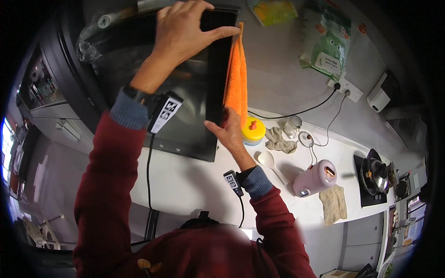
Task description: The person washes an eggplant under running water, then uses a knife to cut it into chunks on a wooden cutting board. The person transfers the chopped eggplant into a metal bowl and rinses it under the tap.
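A large black glass-fronted appliance (194,107), like a microwave or countertop oven, stands before me on the white counter. My left hand (184,29) lies across its upper edge, fingers over the rim. The left thumb stretches to the right corner, close to the top of an orange cloth (237,80). Down the appliance's right side hangs this cloth. Lower on that side, my right hand (229,130) grips the edge, thumb on the front and other fingers partly hidden behind. A yellow-lidded container (253,128) sits just right of this hand.
On the counter (174,180) are a white spoon (272,166), a crumpled cloth (281,140), a glass jar (292,125), a pink appliance (314,179), a flat beige cloth (333,205) and a hob with a lidded pan (375,173). Cords run to a wall socket (349,90). Plastic wrap (88,43) lies upper left.
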Tool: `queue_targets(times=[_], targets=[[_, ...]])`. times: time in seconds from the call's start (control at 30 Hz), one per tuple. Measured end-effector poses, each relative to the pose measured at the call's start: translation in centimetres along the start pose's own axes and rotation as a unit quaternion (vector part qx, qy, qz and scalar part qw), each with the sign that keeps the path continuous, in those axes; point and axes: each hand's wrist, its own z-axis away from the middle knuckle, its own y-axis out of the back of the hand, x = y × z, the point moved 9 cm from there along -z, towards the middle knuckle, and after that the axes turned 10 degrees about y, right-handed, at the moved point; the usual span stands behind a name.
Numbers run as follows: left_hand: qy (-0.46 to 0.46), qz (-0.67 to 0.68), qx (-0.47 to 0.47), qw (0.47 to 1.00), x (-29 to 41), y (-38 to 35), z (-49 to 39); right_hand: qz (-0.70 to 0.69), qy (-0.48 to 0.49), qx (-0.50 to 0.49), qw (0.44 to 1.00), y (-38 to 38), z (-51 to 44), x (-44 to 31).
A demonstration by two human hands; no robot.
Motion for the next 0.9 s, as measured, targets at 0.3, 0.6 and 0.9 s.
queue_targets(times=[0.3,0.6,0.9], targets=[[0.054,0.14,-0.174,0.973,-5.4,12.9,6.0,-0.238,0.18,-0.286,0.91,-0.7,9.9,-8.2],[0.256,-0.078,-0.005,0.963,-10.9,31.9,14.0,-0.107,0.151,-0.233,0.955,-7.6,5.1,-2.5],[0.371,-0.05,0.143,0.916,-16.0,37.2,17.0,0.069,0.292,-0.136,0.944,-10.4,-0.7,-4.0]])
